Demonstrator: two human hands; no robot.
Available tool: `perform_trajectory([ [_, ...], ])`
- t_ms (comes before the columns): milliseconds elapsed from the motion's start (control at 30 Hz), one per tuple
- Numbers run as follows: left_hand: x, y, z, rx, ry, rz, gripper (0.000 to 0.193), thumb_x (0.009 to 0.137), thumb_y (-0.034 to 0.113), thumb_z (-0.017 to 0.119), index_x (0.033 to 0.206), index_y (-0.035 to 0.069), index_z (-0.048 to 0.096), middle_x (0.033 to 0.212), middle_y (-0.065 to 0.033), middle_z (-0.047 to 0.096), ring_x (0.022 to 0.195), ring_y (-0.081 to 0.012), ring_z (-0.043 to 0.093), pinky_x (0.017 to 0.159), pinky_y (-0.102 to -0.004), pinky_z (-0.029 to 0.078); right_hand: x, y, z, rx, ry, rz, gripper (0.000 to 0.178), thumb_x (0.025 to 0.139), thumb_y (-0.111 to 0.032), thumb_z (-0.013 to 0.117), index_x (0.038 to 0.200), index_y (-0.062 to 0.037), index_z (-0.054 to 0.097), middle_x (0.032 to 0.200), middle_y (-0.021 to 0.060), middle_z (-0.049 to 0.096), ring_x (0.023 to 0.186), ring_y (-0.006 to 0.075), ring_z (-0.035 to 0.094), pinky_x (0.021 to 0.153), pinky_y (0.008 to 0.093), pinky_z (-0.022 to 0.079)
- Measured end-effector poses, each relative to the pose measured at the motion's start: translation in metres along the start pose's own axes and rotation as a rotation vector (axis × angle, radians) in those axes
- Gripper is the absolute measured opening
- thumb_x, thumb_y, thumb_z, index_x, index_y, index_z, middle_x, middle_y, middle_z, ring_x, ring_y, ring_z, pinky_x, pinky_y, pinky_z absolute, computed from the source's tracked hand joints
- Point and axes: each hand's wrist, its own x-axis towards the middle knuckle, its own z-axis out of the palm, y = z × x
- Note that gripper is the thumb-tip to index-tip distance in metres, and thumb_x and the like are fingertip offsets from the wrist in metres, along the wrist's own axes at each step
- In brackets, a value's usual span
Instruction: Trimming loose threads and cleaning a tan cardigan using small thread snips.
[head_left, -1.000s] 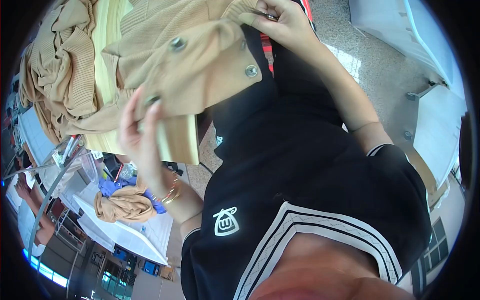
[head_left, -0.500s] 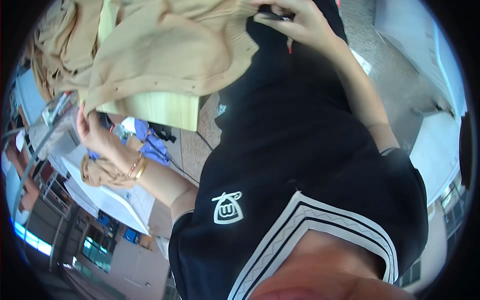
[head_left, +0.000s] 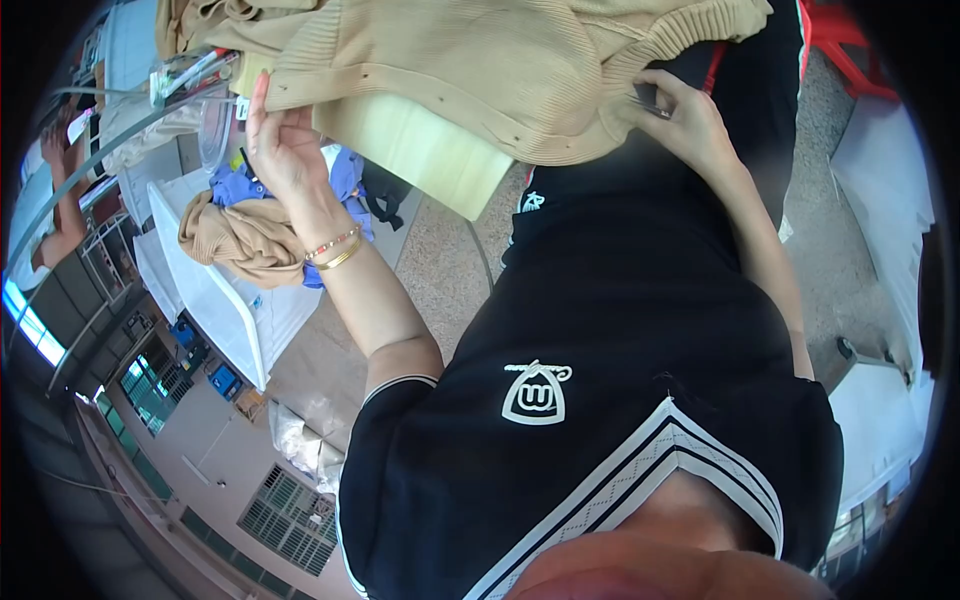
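Observation:
A beige knit cardigan (head_left: 470, 60) with ribbed edges and small spaced holes along its band lies over a pale wooden board (head_left: 420, 150) and my lap. At the left end of the band, my left hand (head_left: 285, 150) holds the edge, its index finger pointing up; cloth partly hides the other fingers. My right hand (head_left: 695, 125) is closed around small dark metal snips (head_left: 652, 105), mostly covered by the fingers. Their tip is against the ribbed edge on the right.
More beige knitwear (head_left: 240, 235) lies with blue cloth (head_left: 345, 180) on a white table (head_left: 240, 320) at left. Clear plastic containers (head_left: 215, 130) stand behind my left hand. Another person's arm (head_left: 68, 190) shows at far left. A red stool (head_left: 850, 45) is at far right.
The view has shifted, so the cardigan and board appear farther right. The snips in my right hand, away from the cloth before, are now at the cardigan's ribbed edge. My left hand stays at the band.

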Motion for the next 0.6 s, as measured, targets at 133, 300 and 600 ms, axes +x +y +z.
perform_trajectory([
  [133,0.000,0.003,-0.002,-0.172,-0.025,-0.073,0.054,0.088,0.011,0.047,0.138,-0.008,0.042,0.120,-0.0214,0.062,0.111,-0.0330,0.062,0.094,-0.0464,0.051,0.003,0.009,0.002,0.133,-0.043,-0.002,0.027,0.082,-0.017,0.077,0.100,-0.0008,0.064,0.062,-0.0048,0.047,0.057,0.0037,0.038,0.052,0.0236,0.034],
  [300,-0.003,0.009,0.009,-0.043,-0.014,-0.059,0.050,0.091,0.007,0.055,0.137,-0.009,0.043,0.116,-0.0191,0.064,0.105,-0.0275,0.065,0.090,-0.0423,0.055,0.001,0.012,-0.005,0.467,-0.245,-0.016,0.014,0.086,-0.007,0.073,0.089,-0.0004,0.061,0.068,-0.0100,0.048,0.062,-0.0017,0.039,0.055,0.0187,0.031],
  [600,-0.015,0.022,0.042,-0.038,-0.080,-0.068,0.046,0.093,-0.002,0.054,0.138,-0.006,0.043,0.102,-0.0108,0.067,0.095,-0.0198,0.068,0.091,-0.0387,0.056,-0.028,0.071,-0.141,0.936,0.055,-0.120,0.025,0.084,-0.018,0.070,0.100,0.0001,0.062,0.093,0.0065,0.065,0.081,0.0119,0.061,0.077,0.0245,0.048],
])
